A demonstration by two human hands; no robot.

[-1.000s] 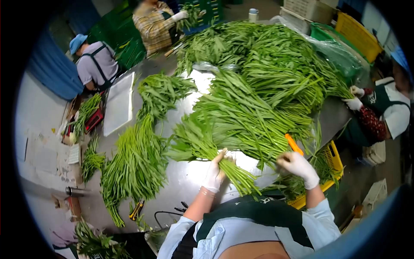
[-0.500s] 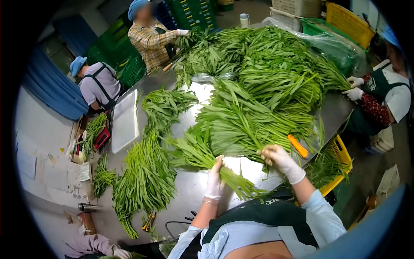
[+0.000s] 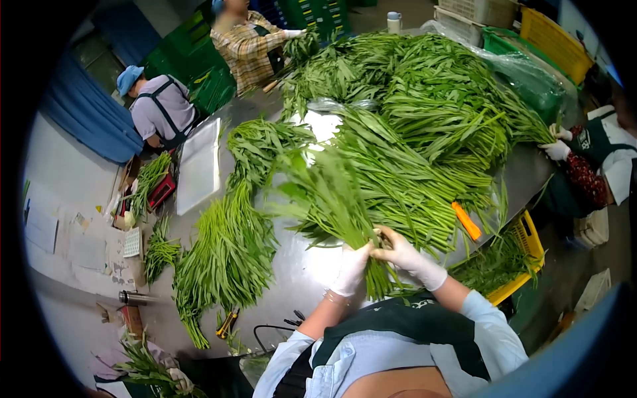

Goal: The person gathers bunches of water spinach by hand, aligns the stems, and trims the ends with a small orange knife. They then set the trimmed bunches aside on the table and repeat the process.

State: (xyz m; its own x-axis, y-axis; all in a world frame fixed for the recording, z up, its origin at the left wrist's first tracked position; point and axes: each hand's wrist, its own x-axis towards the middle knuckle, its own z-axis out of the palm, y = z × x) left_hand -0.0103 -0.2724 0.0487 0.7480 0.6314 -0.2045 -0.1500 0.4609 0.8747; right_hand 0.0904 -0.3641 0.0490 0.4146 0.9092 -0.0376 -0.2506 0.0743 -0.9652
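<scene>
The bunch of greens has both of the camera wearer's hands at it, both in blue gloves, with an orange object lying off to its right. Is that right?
Not quite: the gloves are white, not blue, as the head view shows. The bunch of greens does have the left hand and right hand at it, and the orange object lies off to its right.

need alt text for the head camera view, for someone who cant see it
A white-gloved left hand holds a bunch of leafy green stems above a metal table, the gloved right hand at its stems. Larger heaps of greens cover much of the table. Other people are around it.
</scene>
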